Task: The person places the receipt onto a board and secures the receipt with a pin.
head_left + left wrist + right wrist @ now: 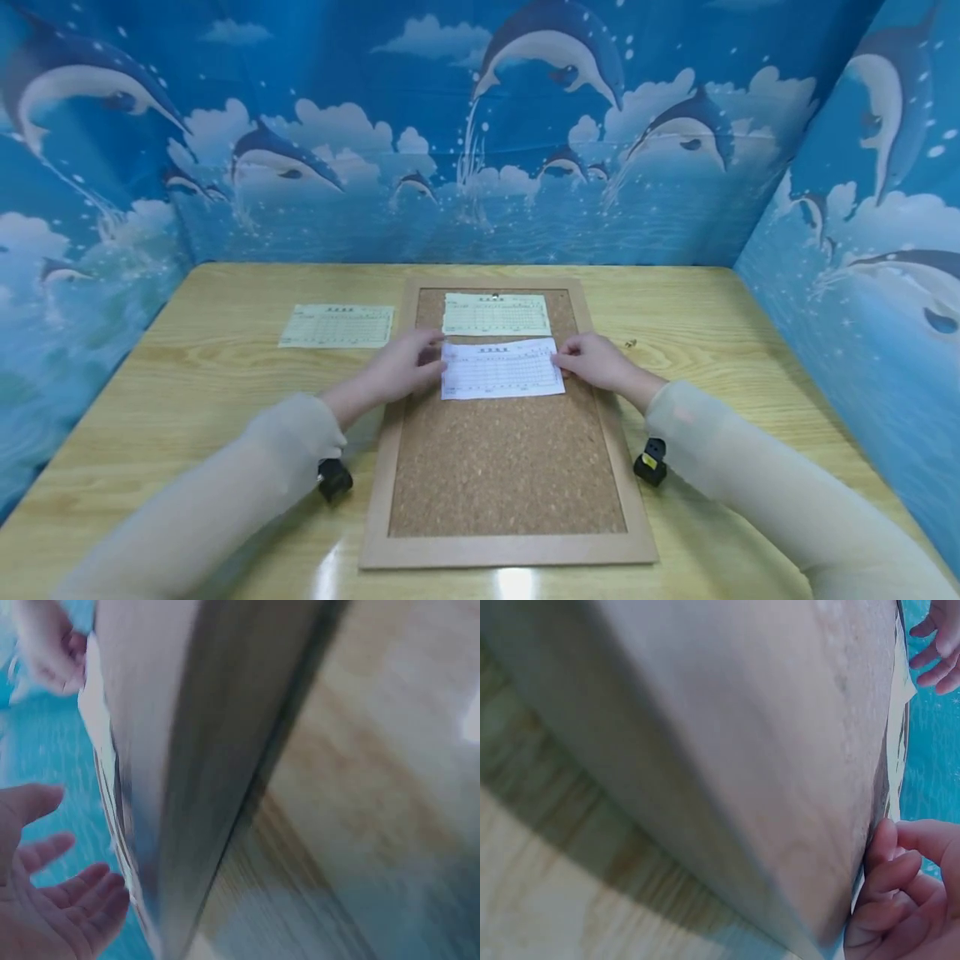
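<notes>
A white printed paper slip point(502, 372) lies over the upper half of a wood-framed cork board point(506, 475), its top edge just below a pale green slip point(497, 317) fixed by a pin point(495, 297). My right hand point(597, 363) pinches the white slip's right edge between thumb and finger; the right wrist view shows those curled fingers point(889, 889) at the paper. At its left edge is my left hand point(407, 365), with thumb and fingers spread apart and relaxed. In the left wrist view, the left hand's fingers point(79, 896) hold nothing.
Left of the board, another pale green slip point(337, 326) lies on the wooden table point(247, 375). A few tiny brass-coloured pieces point(630, 342) sit right of the board. Dolphin-print cloth point(480, 217) encloses the table at the back and sides.
</notes>
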The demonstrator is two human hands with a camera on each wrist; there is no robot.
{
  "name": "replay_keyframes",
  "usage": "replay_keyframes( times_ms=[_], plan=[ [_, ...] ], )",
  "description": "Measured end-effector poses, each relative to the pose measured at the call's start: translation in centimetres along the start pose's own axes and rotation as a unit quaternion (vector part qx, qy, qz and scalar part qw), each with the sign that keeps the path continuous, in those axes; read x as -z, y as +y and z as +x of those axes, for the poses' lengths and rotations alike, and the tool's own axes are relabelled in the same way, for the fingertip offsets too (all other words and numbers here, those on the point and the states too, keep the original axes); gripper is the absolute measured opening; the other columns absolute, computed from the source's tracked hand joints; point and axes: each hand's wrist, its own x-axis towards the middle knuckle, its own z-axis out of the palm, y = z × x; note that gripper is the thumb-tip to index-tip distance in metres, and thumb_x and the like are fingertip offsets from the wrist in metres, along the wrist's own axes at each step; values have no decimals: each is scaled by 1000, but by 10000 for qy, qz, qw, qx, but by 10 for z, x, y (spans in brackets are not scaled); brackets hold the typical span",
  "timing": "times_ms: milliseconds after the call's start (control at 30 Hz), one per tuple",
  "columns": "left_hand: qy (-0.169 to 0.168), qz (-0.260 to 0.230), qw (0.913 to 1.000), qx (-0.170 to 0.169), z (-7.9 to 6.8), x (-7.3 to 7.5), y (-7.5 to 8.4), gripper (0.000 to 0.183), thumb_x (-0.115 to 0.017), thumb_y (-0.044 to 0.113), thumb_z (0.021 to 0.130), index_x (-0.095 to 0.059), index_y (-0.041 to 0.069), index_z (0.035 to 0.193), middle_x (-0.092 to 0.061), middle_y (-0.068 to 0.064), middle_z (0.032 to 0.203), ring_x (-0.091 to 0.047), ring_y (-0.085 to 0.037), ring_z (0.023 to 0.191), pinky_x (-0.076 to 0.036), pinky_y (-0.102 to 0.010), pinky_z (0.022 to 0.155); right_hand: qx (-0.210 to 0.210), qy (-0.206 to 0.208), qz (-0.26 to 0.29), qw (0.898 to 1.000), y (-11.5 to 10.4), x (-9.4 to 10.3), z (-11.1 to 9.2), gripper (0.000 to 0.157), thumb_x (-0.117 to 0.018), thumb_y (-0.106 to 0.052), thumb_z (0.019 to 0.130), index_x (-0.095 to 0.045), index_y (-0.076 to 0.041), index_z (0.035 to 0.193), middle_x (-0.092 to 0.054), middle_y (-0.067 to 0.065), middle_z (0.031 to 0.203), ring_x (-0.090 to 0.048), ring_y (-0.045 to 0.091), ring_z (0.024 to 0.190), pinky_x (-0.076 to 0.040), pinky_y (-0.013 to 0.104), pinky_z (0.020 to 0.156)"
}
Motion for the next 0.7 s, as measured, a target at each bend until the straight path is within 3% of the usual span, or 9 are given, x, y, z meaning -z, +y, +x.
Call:
replay_keyframes(
  times_ms=[67,133,233,367,500,600,700],
  plan=[
    [-197,923,9942,-521,-7,-3,7,56,-58,31,93,-40,11,142,-34,-19,145,-35,-35,131,-30,-48,103,-6,16,-60,10000,-1,1,0,27,-57,-20,93,-58,-7,69,-45,-1,57,-40,13,52,-32,26,50],
    [-428,1756,9786,-988,-14,-8,12,61,-56,39,93,-35,16,145,-24,-20,150,-24,-36,135,-25,-50,106,-15,5,-61,10000,-2,1,0,28,-57,-20,93,-57,-6,68,-45,-1,56,-39,13,51,-32,26,49],
    [-921,2337,9607,-1182,-21,-14,16,63,-49,50,93,-30,25,147,-14,-17,153,-16,-35,138,-23,-52,106,19,-22,-65,10000,-4,2,0,29,-56,-19,93,-56,-6,67,-43,-1,55,-38,12,49,-31,26,48],
    [-1395,2458,9531,-1080,-21,-16,15,63,-44,56,92,-28,30,148,-8,-14,155,-10,-33,140,-21,-54,106,2,-137,-144,9998,-5,2,0,30,-56,-20,93,-56,-6,66,-42,-2,54,-37,12,48,-30,25,46],
    [-1553,2401,9517,-1117,-18,-15,14,67,-45,58,91,-27,29,148,-6,-15,155,-7,-32,140,-17,-54,107,1,-291,-371,9989,-4,4,0,29,-56,-21,93,-59,-4,70,-46,0,56,-39,12,49,-32,25,47],
    [-1611,2412,9507,-1094,-17,-16,14,70,-44,61,89,-24,30,149,-4,-14,155,-5,-30,141,-15,-52,108,157,-133,-730,9971,-8,7,-4,23,-56,-22,93,-64,0,92,-53,4,67,-46,16,58,-39,29,53],
    [-1686,2415,9506,-983,-17,-17,14,72,-44,63,88,-22,32,149,-3,-12,156,-3,-29,141,-13,-52,109,549,73,-1380,9889,-13,7,-10,37,-58,-23,93,-57,2,121,-60,13,98,-58,25,87,-48,38,74]
  ],
)
